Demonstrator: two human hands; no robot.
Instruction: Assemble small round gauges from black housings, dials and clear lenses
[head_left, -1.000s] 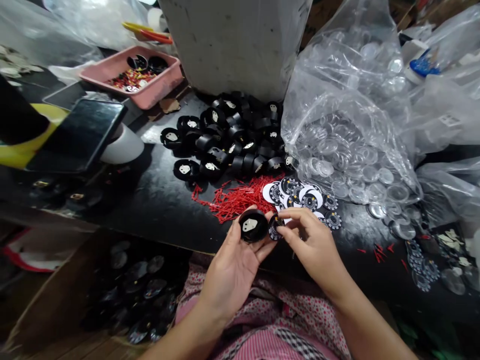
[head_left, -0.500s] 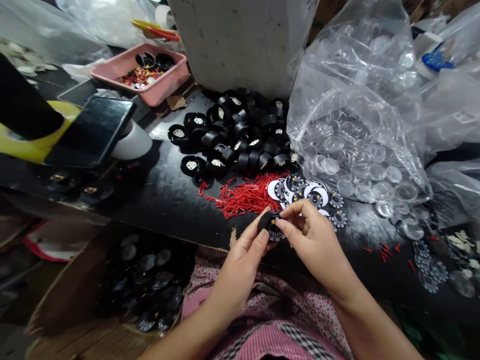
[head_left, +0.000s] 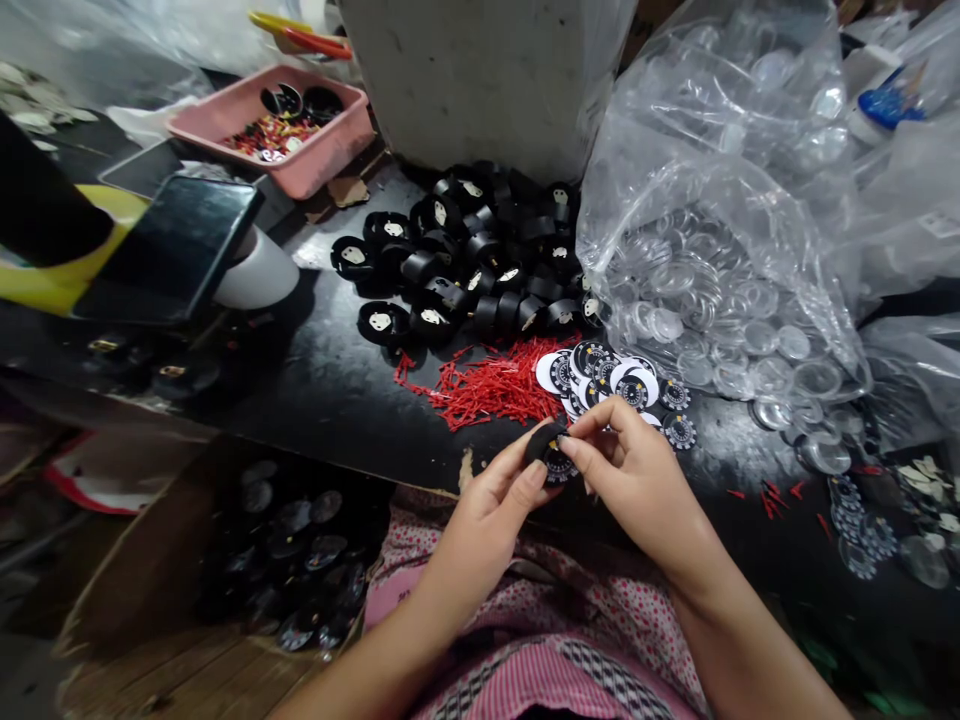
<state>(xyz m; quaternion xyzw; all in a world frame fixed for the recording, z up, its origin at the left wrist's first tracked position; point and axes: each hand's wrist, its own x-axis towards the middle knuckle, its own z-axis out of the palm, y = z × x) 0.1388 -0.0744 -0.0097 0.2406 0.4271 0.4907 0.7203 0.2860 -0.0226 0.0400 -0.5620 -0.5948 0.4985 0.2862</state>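
Over the front edge of the bench, my left hand [head_left: 491, 505] grips a round black housing [head_left: 538, 452] between thumb and fingers. A black printed dial [head_left: 559, 466] with white and yellow marks lies in or against it; whether it is fully seated I cannot tell. The thumb and fingers of my right hand [head_left: 634, 470] are pinched together at the dial's upper right edge. Just beyond my hands lie a heap of thin red plastic pointers [head_left: 495, 388] and a pile of loose dials [head_left: 592, 365], some showing their white backs. Many more black housings [head_left: 450, 260] are heaped behind.
A clear plastic bag [head_left: 637, 190] spills round transparent covers [head_left: 697, 310] at the right. At the left are a phone [head_left: 172, 250] propped on a white cup-like thing, and a pink tray [head_left: 300, 172] of small parts. Below the bench, a cardboard box [head_left: 127, 570] holds finished-looking black discs.
The view has shifted slightly. Both hands stay together at the housing, which is turned or tilted a little, and the right fingertips remain at the dial's upper edge.
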